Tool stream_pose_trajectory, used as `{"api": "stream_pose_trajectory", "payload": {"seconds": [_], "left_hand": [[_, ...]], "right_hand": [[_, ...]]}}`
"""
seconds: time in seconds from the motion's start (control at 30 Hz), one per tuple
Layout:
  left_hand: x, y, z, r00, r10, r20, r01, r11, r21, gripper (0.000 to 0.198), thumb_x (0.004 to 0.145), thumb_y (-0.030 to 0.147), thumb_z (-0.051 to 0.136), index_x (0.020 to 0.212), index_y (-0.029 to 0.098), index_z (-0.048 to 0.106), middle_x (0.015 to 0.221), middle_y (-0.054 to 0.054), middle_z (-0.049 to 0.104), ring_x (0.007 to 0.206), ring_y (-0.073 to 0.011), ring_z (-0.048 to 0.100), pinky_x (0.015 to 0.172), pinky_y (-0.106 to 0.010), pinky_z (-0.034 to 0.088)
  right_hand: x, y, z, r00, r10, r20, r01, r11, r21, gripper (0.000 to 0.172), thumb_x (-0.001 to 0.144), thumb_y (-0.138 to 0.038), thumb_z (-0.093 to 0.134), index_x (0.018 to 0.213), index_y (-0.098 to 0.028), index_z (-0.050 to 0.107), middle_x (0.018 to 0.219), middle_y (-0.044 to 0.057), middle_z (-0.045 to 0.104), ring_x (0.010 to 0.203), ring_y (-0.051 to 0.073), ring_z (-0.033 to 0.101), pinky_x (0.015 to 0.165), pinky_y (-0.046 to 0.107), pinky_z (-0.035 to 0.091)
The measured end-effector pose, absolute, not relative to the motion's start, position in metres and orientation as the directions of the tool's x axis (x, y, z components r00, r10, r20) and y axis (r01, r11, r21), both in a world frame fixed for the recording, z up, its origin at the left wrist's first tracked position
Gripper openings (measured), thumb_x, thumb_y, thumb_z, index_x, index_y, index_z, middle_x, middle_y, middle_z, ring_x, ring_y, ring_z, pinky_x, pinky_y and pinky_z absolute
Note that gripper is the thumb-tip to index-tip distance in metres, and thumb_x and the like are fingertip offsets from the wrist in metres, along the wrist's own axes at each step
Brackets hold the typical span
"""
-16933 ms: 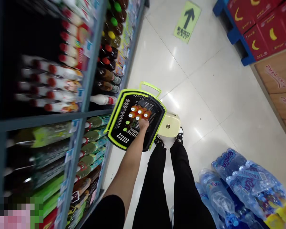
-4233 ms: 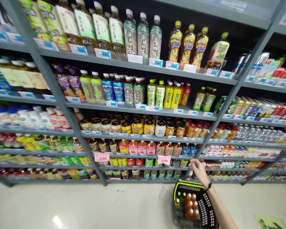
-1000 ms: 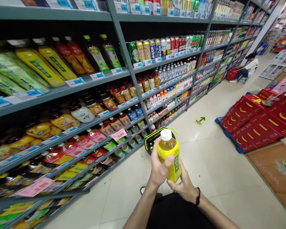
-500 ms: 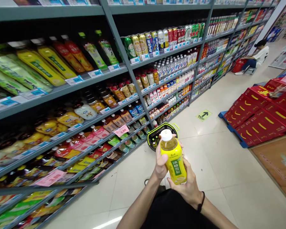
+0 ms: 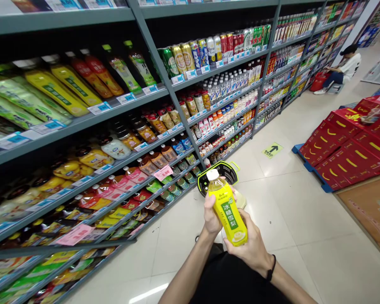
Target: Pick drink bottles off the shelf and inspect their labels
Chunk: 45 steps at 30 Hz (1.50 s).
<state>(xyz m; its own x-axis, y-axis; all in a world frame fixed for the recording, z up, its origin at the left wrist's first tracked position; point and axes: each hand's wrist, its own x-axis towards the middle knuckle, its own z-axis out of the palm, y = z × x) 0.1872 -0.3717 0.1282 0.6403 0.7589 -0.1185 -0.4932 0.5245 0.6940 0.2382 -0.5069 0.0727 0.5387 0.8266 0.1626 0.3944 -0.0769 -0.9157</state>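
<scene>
Both my hands hold a yellow drink bottle (image 5: pixel 227 211) with a white cap and a green label panel, its front facing up toward me. My left hand (image 5: pixel 211 217) is closed around the upper left side, thumb on the front near the shoulder. Around the lower right side and base wraps my right hand (image 5: pixel 248 240), with a dark band on its wrist. The bottle tilts, cap to the upper left. Just beyond it on the floor stands a black basket (image 5: pixel 232 171) with a lime-green rim, partly hidden by the bottle.
Drink shelves (image 5: pixel 174 95) run along the left side into the distance. Red cartons (image 5: pixel 345 152) are stacked on a blue pallet (image 5: pixel 313 171) at the right. A green arrow sign (image 5: pixel 272 150) lies on the tiled floor. Farther back, a person (image 5: pixel 348 65) sits low beside the shelves.
The bottle has tilted more, its cap shifting up and left, and its label now faces me more fully. Both hands keep their hold. The view has shifted slightly.
</scene>
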Motion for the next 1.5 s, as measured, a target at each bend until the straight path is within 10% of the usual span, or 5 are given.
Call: {"api": "stream_pose_trajectory", "payload": {"seconds": [0.47,0.77,1.5], "left_hand": [[0.171,-0.384,0.12,0.655,0.755,-0.036,-0.463,0.439,0.77,0.072,0.08,0.059,0.078,0.137,0.019,0.058,0.106,-0.011,0.072,0.095,-0.0286,0.072,0.086,-0.041,0.058],[0.164,-0.393,0.131,0.7,0.706,0.109,-0.458,0.326,0.827,0.058,0.082,0.057,0.078,0.122,0.02,0.059,0.11,-0.013,0.07,0.102,-0.0313,0.07,0.087,-0.042,0.057],[0.161,-0.392,0.123,0.702,0.71,0.055,-0.482,0.417,0.77,0.077,0.076,0.054,0.079,0.14,0.018,0.054,0.105,-0.011,0.07,0.087,-0.0258,0.069,0.077,-0.038,0.057]], "right_hand": [[0.232,-0.515,0.075,0.443,0.895,-0.05,0.266,-0.184,-0.946,0.069,0.075,-0.032,0.077,0.136,-0.022,0.047,0.114,0.008,0.073,0.092,0.024,0.075,0.082,0.038,0.065],[0.228,-0.516,0.075,0.452,0.891,0.044,0.343,-0.129,-0.93,0.057,0.075,-0.032,0.074,0.124,-0.021,0.048,0.094,0.004,0.072,0.069,0.02,0.07,0.059,0.029,0.059],[0.225,-0.523,0.068,0.441,0.892,0.099,0.384,-0.088,-0.919,0.056,0.075,-0.039,0.079,0.119,-0.023,0.049,0.096,0.006,0.073,0.071,0.023,0.073,0.063,0.036,0.064]]}}
